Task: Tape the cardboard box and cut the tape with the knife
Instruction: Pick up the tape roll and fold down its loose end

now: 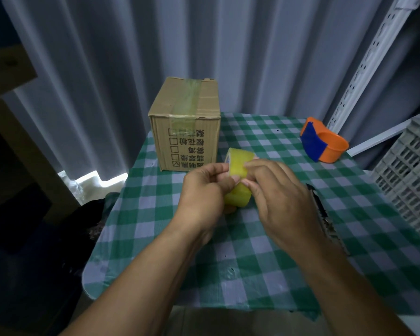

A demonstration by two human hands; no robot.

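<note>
A closed brown cardboard box (186, 124) with printed characters on its front stands at the far left of the table; a strip of clear tape runs over its top and down the front. Both hands hold a roll of yellowish tape (238, 177) above the table's middle, in front of the box. My left hand (203, 190) grips the roll from the left. My right hand (277, 197) pinches the roll's outer face with its fingertips. A dark knife-like object (323, 214) lies on the cloth to the right, partly hidden by my right hand.
The table wears a green and white checked cloth (252, 263). An orange and blue tape dispenser (324, 144) sits at the far right. A grey plastic crate (410, 180) stands beside the table's right edge. A pale curtain hangs behind.
</note>
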